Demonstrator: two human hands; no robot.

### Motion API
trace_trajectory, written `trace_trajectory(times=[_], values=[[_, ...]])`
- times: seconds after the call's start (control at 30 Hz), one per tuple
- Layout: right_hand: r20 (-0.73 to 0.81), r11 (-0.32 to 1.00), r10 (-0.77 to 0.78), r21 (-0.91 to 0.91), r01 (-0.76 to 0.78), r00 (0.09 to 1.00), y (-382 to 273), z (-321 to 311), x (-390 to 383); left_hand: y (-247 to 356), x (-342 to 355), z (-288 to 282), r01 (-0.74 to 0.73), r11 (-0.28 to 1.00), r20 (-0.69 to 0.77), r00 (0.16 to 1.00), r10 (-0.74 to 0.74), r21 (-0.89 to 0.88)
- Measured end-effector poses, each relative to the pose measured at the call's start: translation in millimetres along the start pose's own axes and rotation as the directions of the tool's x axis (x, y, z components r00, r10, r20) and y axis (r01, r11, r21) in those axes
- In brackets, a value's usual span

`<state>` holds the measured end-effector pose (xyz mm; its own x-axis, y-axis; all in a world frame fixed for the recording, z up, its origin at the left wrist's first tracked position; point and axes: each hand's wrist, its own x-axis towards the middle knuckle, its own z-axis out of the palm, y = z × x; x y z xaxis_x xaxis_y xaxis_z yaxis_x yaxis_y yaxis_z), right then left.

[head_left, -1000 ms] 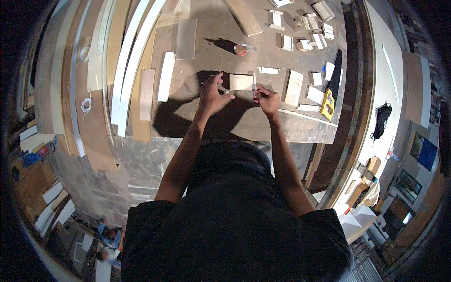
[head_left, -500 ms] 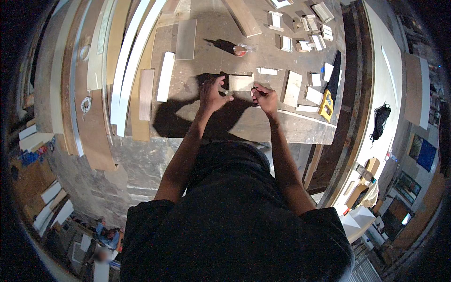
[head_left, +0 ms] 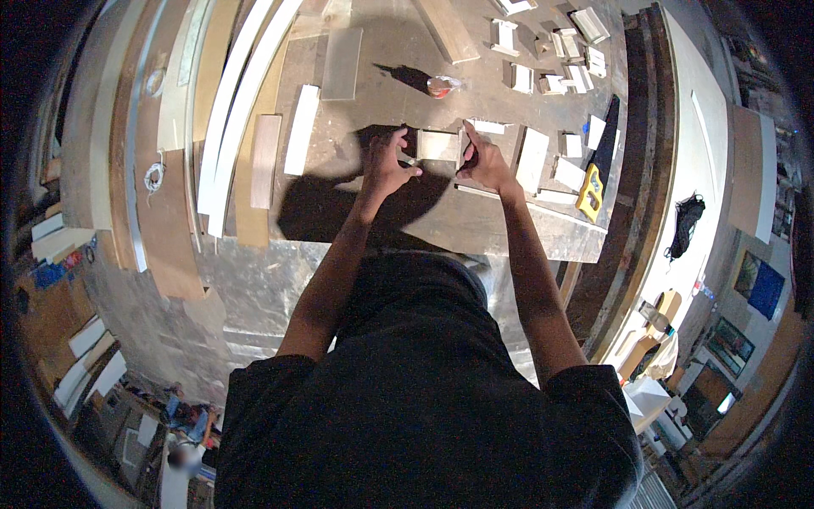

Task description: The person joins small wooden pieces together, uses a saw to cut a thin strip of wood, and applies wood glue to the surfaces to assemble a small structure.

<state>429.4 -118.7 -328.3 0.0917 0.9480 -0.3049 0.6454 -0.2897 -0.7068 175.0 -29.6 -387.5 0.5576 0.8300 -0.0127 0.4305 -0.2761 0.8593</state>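
Note:
A small pale wooden assembly (head_left: 439,146) lies on the workbench (head_left: 356,110) in front of me, with a flat middle and what look like upright end pieces. My left hand (head_left: 388,170) is curved round its shaded left end, fingers on the far side and thumb on the near side. At the right end my right hand (head_left: 487,165) spans it the same way, index finger stretched along the far side and thumb near. Shadow partly hides the contact at both ends. Just beyond the right hand lies a thin pale strip (head_left: 487,127).
Small wooden assemblies (head_left: 521,78) stand at the far right. A yellow-handled handsaw (head_left: 591,191) lies among pale boards (head_left: 532,159). A clear cup-like container (head_left: 439,86) stands beyond the assembly. Long boards (head_left: 225,170) fill the left side. Another person (head_left: 186,441) is at lower left.
My right hand has gone from a closed pinch near the assembly's right end to a wider span around that end. The left hand keeps its curved shape at the left end.

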Motion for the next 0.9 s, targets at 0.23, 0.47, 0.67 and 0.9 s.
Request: trace_trajectory(times=[0.23, 0.47, 0.67, 0.9], values=[[0.064, 1.0, 0.001, 0.02, -0.002, 0.998, 6, -3, 6, 21, 1, -4, 0.068, 0.997, -0.024, 0.997, -0.067, 0.028], [0.046, 0.998, -0.003, 0.061, 0.0, 0.999, 13, -3, 7, 95, 23, -22, -0.121, 0.944, 0.123, 0.989, 0.086, 0.308], [0.118, 0.999, -0.019, 0.042, 0.014, 0.993, 13, -3, 13, 73, 41, 14, -0.266, 0.784, 0.192, 0.963, 0.189, 0.562], [0.091, 0.992, -0.095, 0.096, 0.086, 0.991, 12, -12, 11, 73, 46, 20, -0.329, 0.799, 0.115, 0.942, 0.316, 0.504]])
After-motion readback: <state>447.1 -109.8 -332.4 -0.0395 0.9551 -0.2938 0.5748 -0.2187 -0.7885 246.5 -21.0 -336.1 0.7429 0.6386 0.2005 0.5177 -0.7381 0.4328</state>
